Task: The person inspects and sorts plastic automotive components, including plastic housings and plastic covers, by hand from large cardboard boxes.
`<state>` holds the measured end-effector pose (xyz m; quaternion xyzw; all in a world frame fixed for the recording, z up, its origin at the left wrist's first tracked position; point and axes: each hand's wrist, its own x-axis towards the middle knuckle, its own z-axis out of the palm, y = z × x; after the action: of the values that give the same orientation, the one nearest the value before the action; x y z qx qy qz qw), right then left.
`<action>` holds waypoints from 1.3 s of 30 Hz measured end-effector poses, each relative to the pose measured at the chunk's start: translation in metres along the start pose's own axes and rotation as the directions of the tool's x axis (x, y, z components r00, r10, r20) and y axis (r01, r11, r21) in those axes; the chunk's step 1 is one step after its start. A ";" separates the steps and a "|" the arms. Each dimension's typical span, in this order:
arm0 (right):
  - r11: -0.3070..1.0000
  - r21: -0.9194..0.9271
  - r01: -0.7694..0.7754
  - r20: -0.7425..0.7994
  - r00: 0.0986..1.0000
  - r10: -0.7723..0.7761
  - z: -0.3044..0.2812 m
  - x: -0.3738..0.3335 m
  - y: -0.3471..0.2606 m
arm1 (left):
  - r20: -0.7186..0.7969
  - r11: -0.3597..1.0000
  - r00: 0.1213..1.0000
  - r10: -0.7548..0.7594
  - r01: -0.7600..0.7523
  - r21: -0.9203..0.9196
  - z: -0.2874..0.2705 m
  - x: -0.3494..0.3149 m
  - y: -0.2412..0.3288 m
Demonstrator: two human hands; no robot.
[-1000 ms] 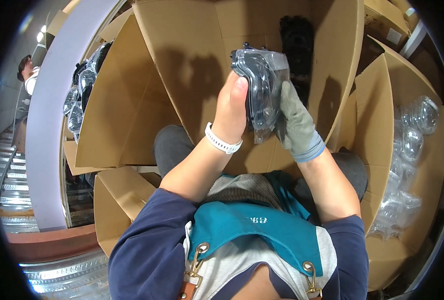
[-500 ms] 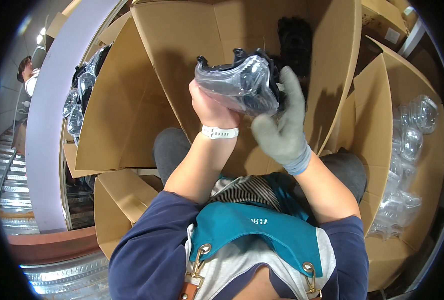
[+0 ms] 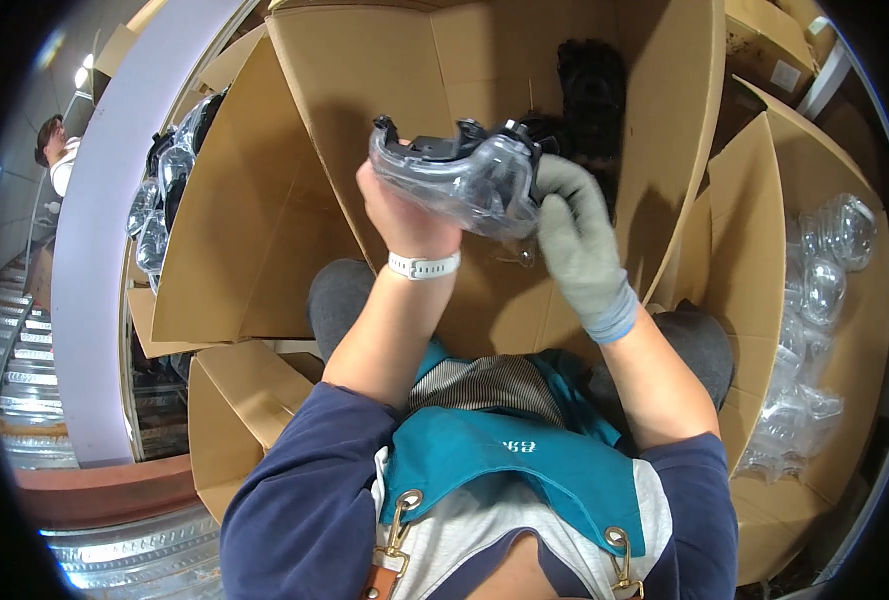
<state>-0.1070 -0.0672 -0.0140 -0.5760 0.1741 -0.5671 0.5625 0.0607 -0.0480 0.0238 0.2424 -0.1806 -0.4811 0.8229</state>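
My bare left hand [image 3: 412,218], with a white band at its wrist, grips a headlight [image 3: 454,180] from below and from its left end. The headlight has a clear, curved plastic lens towards me and a black housing with tabs on the far side. My right hand [image 3: 579,240] wears a grey glove. Its fingers are bent against the headlight's right end, with the fingertips partly hidden behind it. Both hands are above an open cardboard box [image 3: 359,60], where black lamp housings [image 3: 592,90] stand against the far right.
Clear plastic lenses [image 3: 819,285] fill part of a box [image 3: 754,220] at my right. More headlights [image 3: 176,165] lie beyond a raised flap [image 3: 234,210] on the left. A roller conveyor [image 3: 26,360] runs along the far left, where another person [image 3: 59,155] is visible.
The headlight and my left hand have shifted slightly left and turned a little. My right hand's fingers, spread beside the headlight before, are now bent in against its right end.
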 end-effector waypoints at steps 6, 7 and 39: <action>0.940 0.149 -0.306 0.066 0.952 0.300 0.002 -0.008 -0.036 | 0.163 0.980 0.986 0.038 -0.068 0.187 -0.031 -0.009 0.003; 0.940 0.147 -0.307 0.061 0.952 0.301 -0.001 -0.009 -0.036 | 0.164 0.981 0.986 0.033 -0.064 0.186 -0.025 -0.011 -0.001; 0.891 -0.339 0.301 -0.107 0.929 -0.355 0.036 -0.027 -0.015 | 0.162 0.855 0.967 0.198 -0.251 0.454 0.004 -0.029 -0.003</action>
<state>-0.0908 -0.0238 -0.0040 -0.6306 0.2088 -0.6646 0.3422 0.0425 -0.0247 0.0238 0.3852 -0.3638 -0.3360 0.7787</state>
